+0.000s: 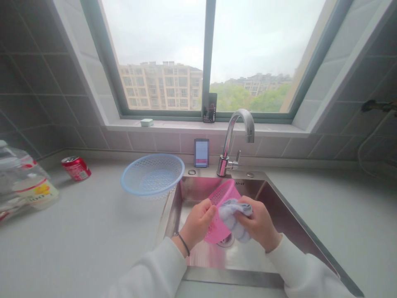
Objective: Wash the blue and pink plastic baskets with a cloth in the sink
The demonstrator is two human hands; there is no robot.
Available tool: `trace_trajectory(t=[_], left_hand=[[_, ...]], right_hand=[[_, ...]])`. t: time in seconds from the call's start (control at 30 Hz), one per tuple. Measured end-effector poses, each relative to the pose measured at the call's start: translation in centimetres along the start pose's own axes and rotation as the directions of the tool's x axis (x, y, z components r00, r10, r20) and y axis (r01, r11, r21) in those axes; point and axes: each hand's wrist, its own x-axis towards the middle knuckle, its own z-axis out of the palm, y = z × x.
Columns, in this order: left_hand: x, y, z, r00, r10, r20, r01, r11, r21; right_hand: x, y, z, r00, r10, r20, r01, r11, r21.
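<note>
Over the steel sink (214, 273), my left hand (200, 221) is closed on the edge of a pink perforated plastic basket (220, 227), which is tilted on its side. My right hand (259, 221) grips a bunched white and grey cloth (234, 215) against the basket's near side. Part of the basket is hidden behind the cloth and my fingers. Below it, the sink drain (228, 241) is partly covered.
A chrome faucet (226, 142) rises behind the sink. Left of the sink sits a blue perforated basket (153, 176); farther left are a red can (76, 168) and plastic bottles (37, 186). A phone-like screen (201, 153) leans on the back wall, and a dark phone (210, 108) stands on the sill.
</note>
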Motion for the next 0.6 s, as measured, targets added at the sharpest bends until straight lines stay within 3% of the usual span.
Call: trace_trajectory(t=[0.07, 0.13, 0.23, 0.3, 0.37, 0.5, 0.53, 0.6], left_hand=[[0.0, -0.1, -0.1, 1.0, 0.011, 0.003, -0.011, 0.999, 0.03], [-0.1, -0.3, 0.1, 1.0, 0.002, 0.018, -0.003, 1.0, 0.023], [-0.3, -0.4, 0.3, 0.999, -0.01, 0.041, 0.01, 1.0, -0.001], [-0.4, -0.3, 0.3, 0.999, -0.01, 0.042, 0.01, 1.0, 0.006], [-0.4, 0.0, 0.2, 0.999, -0.015, 0.036, 0.014, 1.0, 0.024], [-0.4, 0.4, -0.1, 0.999, -0.008, 0.041, 0.005, 0.997, 0.079], [-0.4, 0.5, -0.1, 0.999, -0.001, 0.046, -0.003, 0.996, 0.089], [-0.5, 0.6, 0.0, 0.998, 0.014, 0.055, -0.019, 0.995, 0.096]], right_hand=[[0.0, -0.1, 0.0, 0.999, -0.014, 0.039, 0.014, 1.0, 0.01], [0.8, 1.2, -0.9, 0.995, 0.069, -0.078, -0.07, 0.997, -0.015], [2.1, 3.6, -2.8, 0.934, 0.194, -0.302, -0.224, 0.972, -0.068], [2.2, 3.9, -3.2, 0.913, 0.211, -0.348, -0.259, 0.961, -0.095], [1.5, 2.8, -2.6, 0.936, 0.185, -0.3, -0.222, 0.971, -0.093], [-0.2, 0.0, -1.1, 0.996, 0.06, -0.062, -0.061, 0.998, -0.011], [-0.3, -0.1, -1.1, 0.998, 0.049, -0.037, -0.049, 0.999, 0.0], [0.3, 0.7, -1.7, 0.991, 0.084, -0.103, -0.086, 0.996, -0.012]])
